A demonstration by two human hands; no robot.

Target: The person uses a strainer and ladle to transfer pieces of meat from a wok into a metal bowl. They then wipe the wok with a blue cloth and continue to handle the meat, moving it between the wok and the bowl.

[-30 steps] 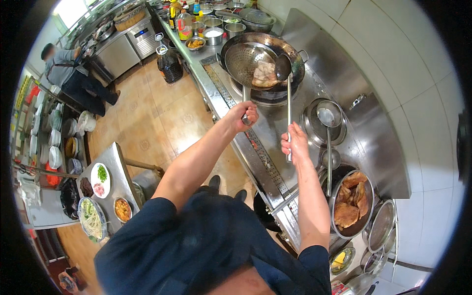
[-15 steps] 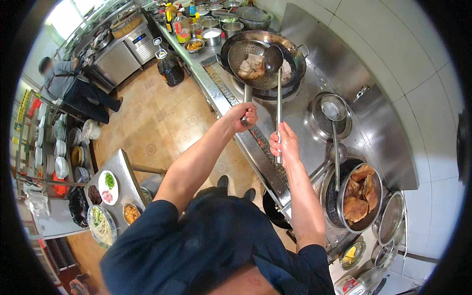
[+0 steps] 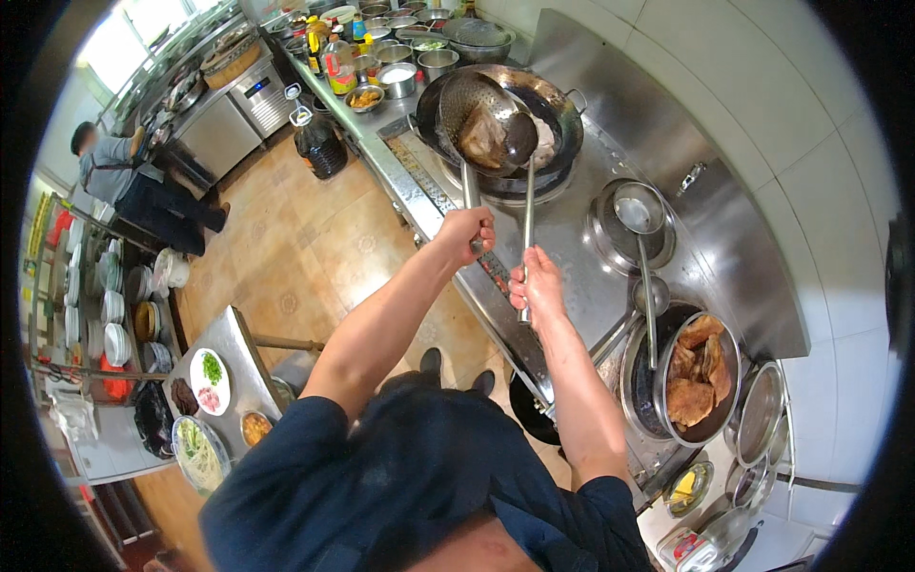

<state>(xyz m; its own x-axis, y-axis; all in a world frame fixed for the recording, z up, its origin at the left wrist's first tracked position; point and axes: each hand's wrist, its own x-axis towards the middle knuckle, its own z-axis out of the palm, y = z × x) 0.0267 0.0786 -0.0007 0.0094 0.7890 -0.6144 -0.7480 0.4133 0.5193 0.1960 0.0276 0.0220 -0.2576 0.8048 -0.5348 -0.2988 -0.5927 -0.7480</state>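
Note:
My left hand (image 3: 464,234) is closed around the handle of a perforated metal strainer (image 3: 465,98), whose bowl tilts over a dark wok (image 3: 563,108) on the stove. Pale pieces of meat (image 3: 482,139) lie in the strainer. In my right hand (image 3: 537,284) is the long handle of a ladle (image 3: 520,138); its round bowl overlaps the strainer's right side, by the meat. More pale meat (image 3: 544,143) shows in the wok just beyond the ladle. Whether ladle and strainer touch, I cannot tell.
Right of my right arm, a pan (image 3: 675,431) holds browned meat pieces. A fine-mesh skimmer (image 3: 639,208) lies across the second burner. Bottles (image 3: 338,65) and metal bowls crowd the far counter. A side table (image 3: 233,334) carries plated food. Someone (image 3: 143,181) stands at the far left.
The strainer has tipped more steeply, and its meat is bunched lower, beside the ladle. The ladle's bowl has dropped slightly and shifted left. Both hands keep their grips.

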